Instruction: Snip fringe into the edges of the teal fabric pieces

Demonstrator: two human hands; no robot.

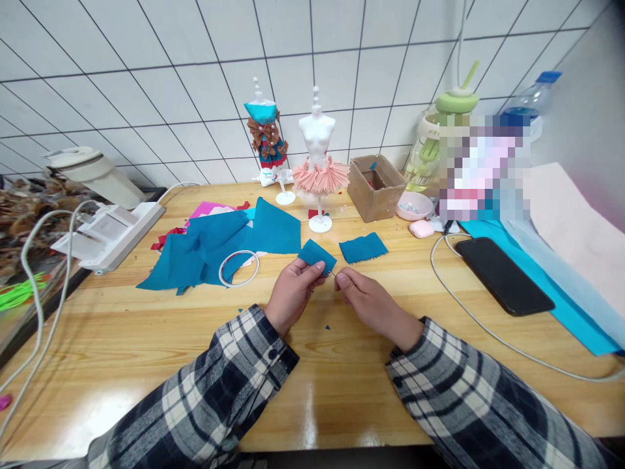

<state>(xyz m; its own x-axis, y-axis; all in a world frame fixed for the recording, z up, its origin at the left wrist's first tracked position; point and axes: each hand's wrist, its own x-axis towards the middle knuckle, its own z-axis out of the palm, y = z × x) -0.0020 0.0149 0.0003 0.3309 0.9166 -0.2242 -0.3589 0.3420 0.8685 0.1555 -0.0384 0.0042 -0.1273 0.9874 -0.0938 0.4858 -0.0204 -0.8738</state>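
Narrow pinches are formed by both hands, in front of the pink-skirted dress form (319, 173). Left of that form, a white ring (237, 285) is laid partly over loose blue fabric (195, 251); it could be knocked if the left arm were swung outward. Nearly straight in front, a small blue cloth piece (316, 253) is held between thumb and fingers of the left hand (295, 286) — should that pinch be loosened, the cloth could be twisted askew. By the right hand (364, 294), a thin object (333, 274) is gripped near the cloth's corner — perhaps a needle, too small to be told; a left fingertip might be pricked if it were pushed too far. Right of the form, the frayed edge of a second blue piece (364, 247) could be unravelled by brushing knuckles, and a white cable (472, 320) could be caught by the right sleeve (454, 378).
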